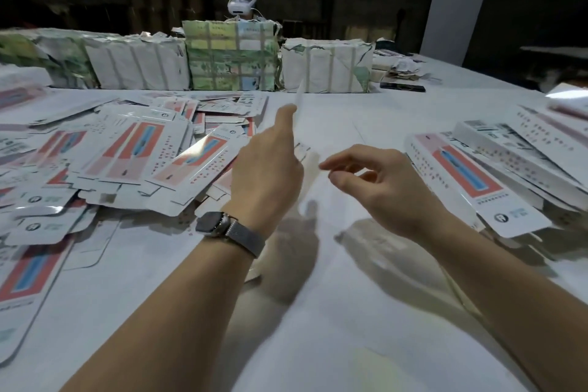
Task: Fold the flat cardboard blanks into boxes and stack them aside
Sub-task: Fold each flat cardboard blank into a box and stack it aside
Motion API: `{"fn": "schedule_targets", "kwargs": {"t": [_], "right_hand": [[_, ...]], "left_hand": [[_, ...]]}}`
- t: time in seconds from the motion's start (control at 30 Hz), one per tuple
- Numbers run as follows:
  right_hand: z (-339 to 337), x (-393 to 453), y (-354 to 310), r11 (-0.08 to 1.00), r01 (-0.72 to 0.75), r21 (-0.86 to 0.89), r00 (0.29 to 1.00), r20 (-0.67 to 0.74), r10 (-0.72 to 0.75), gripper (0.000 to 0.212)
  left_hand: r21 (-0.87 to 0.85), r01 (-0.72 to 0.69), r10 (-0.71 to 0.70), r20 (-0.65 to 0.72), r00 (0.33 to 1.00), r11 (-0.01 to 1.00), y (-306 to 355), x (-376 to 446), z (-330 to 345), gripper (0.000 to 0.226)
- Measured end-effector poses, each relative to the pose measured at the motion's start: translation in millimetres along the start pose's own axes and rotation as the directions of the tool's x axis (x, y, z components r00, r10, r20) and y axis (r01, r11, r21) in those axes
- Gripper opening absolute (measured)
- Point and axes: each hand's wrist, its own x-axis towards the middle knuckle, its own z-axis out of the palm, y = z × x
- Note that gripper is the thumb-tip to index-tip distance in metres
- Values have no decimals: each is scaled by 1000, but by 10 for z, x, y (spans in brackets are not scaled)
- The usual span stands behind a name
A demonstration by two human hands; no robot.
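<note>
My left hand (270, 169), with a watch on its wrist, holds a white cardboard blank (299, 99) upright at the table's middle, thumb along its edge. The blank is seen nearly edge-on and is blurred. My right hand (381, 181) hovers just to the right of it with loosely curled fingers and holds nothing; its index fingertip is close to the blank. A sprawling pile of flat blanks (143, 153), printed red and blue, covers the table on the left. On the right lies a stack of folded boxes (496, 169).
Paper-wrapped, strapped bundles (229, 54) line the far edge of the white table (350, 312). Behind them sits a person wearing a white headset (241, 3). A dark phone (402, 86) lies at the back right. A light pillar (458, 0) stands beyond.
</note>
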Motion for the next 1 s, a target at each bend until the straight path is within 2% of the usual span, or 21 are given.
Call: {"fn": "schedule_targets", "kwargs": {"t": [0.07, 0.13, 0.2, 0.3, 0.47, 0.53, 0.63, 0.73, 0.83, 0.9, 1.0], "right_hand": [[-25, 39, 21, 1000, -17, 19, 995, -96, 19, 18], [-65, 82, 47, 998, -41, 43, 981, -189, 48, 21], [-120, 116, 83, 996, -77, 54, 958, -272, 89, 28], [-202, 147, 113, 989, -133, 66, 934, -326, 148, 39], [-220, 133, 106, 992, -107, 68, 967, -225, 120, 51], [-206, 120, 117, 990, -104, 91, 976, -180, 119, 53], [-208, 117, 147, 994, -102, 40, 985, -137, 106, 57], [-247, 107, 162, 995, -90, -33, 987, -139, 84, 64], [-313, 106, 162, 973, -39, -228, 979, -202, -8, 70], [-344, 106, 160, 947, -31, -320, 975, -219, -42, 64], [-371, 116, 143, 949, -2, -315, 966, -246, -79, 48]], "left_hand": [[-285, 58, -57, 12, 998, 957, 79, 21, 10, 61], [-584, 243, -196, 143, 970, 775, 128, 21, -1, 61], [-715, 407, -268, 307, 913, 568, 144, 2, -19, 67], [-772, 492, -186, 457, 869, 402, 200, -36, -32, 59], [-793, 503, 63, 554, 830, 344, 337, -142, -16, 36], [-801, 552, 86, 582, 809, 232, 360, -182, -24, 27], [-787, 609, 89, 616, 783, 95, 341, -187, -72, 35], [-745, 665, 113, 666, 738, 52, 315, -170, -101, 53], [-745, 657, 135, 667, 733, 114, 295, -180, -93, 49], [-763, 631, 169, 647, 744, 141, 287, -178, -82, 48], [-785, 604, 243, 618, 747, 138, 292, -167, -72, 46]]}}
